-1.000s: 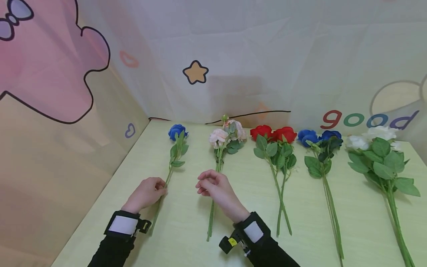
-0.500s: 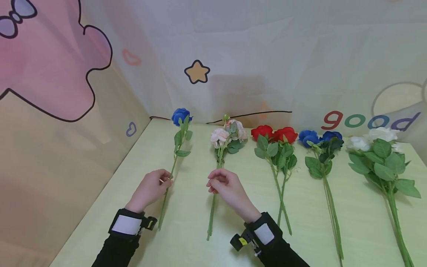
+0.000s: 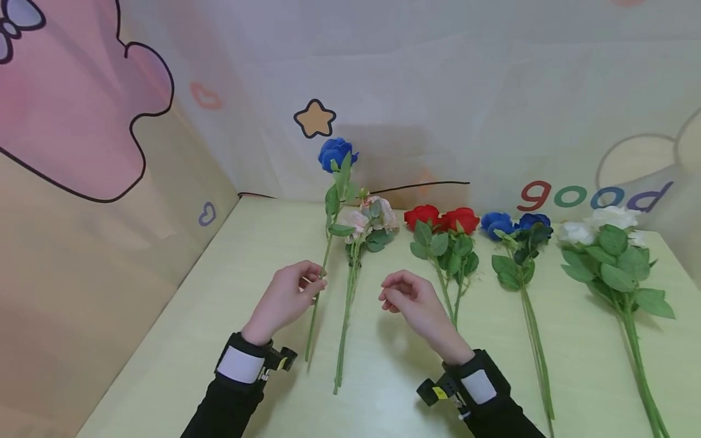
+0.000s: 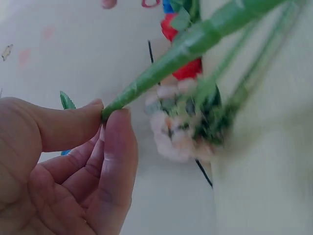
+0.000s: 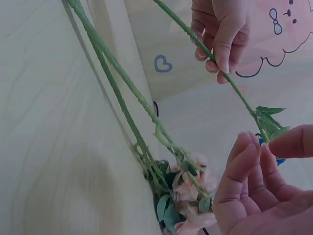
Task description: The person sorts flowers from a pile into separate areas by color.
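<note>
My left hand (image 3: 290, 297) pinches the green stem of a single blue rose (image 3: 336, 153) between thumb and fingers and holds it tilted up off the table; the left wrist view shows the stem (image 4: 186, 49) gripped at the fingertips. My right hand (image 3: 408, 297) hovers empty, fingers loosely curled, between the pink flower bunch (image 3: 368, 220) and the red roses (image 3: 445, 220). In the right wrist view the right hand's fingers (image 5: 244, 171) are beside the pink bunch (image 5: 188, 188), holding nothing.
Rows of flowers lie on the pale green table (image 3: 164, 340): red roses, blue roses (image 3: 515, 226) and white roses (image 3: 608, 225) to the right. A patterned cloth backdrop (image 3: 438, 91) stands behind, and a cloth wall (image 3: 82, 182) at the left.
The left hand has lifted the single blue rose off the table and carried it rightward, its head rising above the pink bunch. The right hand shifted right, off the pink stems.
</note>
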A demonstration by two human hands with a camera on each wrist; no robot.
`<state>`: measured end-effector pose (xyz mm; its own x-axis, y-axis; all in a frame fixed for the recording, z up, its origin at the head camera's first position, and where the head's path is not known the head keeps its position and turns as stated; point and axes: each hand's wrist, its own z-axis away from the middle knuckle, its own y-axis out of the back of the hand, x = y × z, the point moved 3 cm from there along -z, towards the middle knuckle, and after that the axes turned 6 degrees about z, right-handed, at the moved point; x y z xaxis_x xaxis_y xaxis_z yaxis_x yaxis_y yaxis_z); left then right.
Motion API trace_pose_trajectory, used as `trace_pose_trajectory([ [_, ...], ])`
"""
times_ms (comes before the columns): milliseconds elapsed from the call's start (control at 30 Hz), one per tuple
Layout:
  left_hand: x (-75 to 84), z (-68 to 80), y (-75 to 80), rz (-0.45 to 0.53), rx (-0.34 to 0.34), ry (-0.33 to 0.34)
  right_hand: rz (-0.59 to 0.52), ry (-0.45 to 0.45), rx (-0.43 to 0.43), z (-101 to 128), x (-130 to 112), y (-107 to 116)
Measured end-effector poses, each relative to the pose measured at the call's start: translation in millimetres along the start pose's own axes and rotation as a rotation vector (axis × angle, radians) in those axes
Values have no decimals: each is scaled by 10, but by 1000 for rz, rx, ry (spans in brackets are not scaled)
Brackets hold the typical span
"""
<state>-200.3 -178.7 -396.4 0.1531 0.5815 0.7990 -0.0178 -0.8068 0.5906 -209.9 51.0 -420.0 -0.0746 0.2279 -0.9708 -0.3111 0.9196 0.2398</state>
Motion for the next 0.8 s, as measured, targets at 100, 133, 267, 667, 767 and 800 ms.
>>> trace_pose_trajectory([
  [100,141,-51,-157,71,-25,-21,23,4,16,42,20,162],
  [133,188,-69,-210,82,-31,-34,32,6,17,58,26,215],
  [267,357,-132,-425,94,-61,-80,65,3,26,106,70,424],
  [667,675,-223,-895,204,-163,-126,113,12,84,178,76,781],
  [767,691,-227,-975,230,-180,-134,115,11,84,186,68,793],
  [800,688,-228,-1002,238,-185,-137,116,11,84,189,69,794],
])
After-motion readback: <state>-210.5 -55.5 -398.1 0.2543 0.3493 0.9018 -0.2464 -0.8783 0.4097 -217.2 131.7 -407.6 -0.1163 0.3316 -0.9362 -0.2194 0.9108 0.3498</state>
